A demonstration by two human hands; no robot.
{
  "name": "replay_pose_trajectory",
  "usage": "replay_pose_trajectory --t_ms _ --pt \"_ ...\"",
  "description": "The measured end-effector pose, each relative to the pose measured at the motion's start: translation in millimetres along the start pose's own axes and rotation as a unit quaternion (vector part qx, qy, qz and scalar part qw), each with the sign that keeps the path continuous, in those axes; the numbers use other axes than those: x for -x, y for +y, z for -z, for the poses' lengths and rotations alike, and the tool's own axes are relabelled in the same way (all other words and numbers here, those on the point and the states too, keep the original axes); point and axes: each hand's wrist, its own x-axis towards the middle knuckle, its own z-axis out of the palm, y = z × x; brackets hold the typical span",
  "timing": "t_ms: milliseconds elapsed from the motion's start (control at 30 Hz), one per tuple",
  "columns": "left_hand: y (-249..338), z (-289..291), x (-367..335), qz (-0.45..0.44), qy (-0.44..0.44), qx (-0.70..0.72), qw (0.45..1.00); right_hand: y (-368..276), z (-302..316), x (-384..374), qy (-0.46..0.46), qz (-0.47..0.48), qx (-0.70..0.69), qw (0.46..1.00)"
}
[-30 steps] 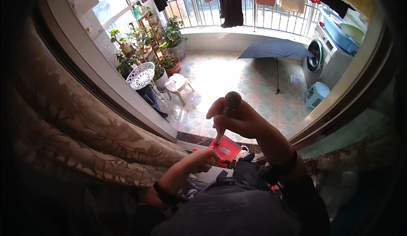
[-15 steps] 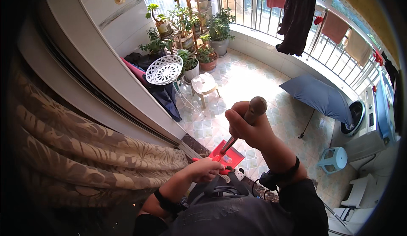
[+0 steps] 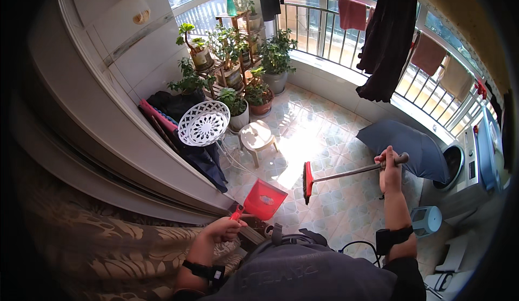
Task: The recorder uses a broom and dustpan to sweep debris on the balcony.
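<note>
My right hand (image 3: 390, 172) is closed round the metal handle of a broom (image 3: 346, 173), close to its rounded end. The broom reaches out to the left, and its red head with dark bristles hangs over the tiled floor. My left hand (image 3: 224, 228) grips the red handle of a dustpan (image 3: 265, 199) at the doorway. The dustpan's wide red pan faces up, with a pale patch in its middle. A gap of floor separates broom head and dustpan.
Potted plants (image 3: 231, 76) crowd a wooden stand, with a beige stool (image 3: 258, 137) and a white openwork basket (image 3: 204, 123) before them. An open umbrella (image 3: 403, 148) lies at right, near a washing machine (image 3: 459, 163) and a blue stool (image 3: 426, 220). A patterned curtain (image 3: 135, 258) hangs left.
My right hand has swung out to the right with the broom, away from the dustpan. My left hand has moved left and the dustpan now shows fully.
</note>
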Motion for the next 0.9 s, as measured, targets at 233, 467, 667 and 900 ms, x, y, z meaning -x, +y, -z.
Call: replay_pose_trajectory --t_ms 233,467,667,900 --pt "42.5 59.2 -54.2 -0.003 0.018 -0.011 1.000 151.1 52.6 37.2 0.002 -0.364 0.324 0.873" --pt "44.7 98.6 -65.6 0.017 0.063 0.028 0.997 177.8 105.2 40.4 -0.036 -0.558 0.236 0.795" --pt "37.0 113.3 -84.1 0.044 0.182 0.028 0.982 213.8 122.0 -56.8 0.257 -0.774 -0.141 0.561" --pt "33.6 111.5 -112.9 0.088 0.377 0.044 0.921 211.0 55.3 -180.1 -0.126 -0.801 0.322 0.490"
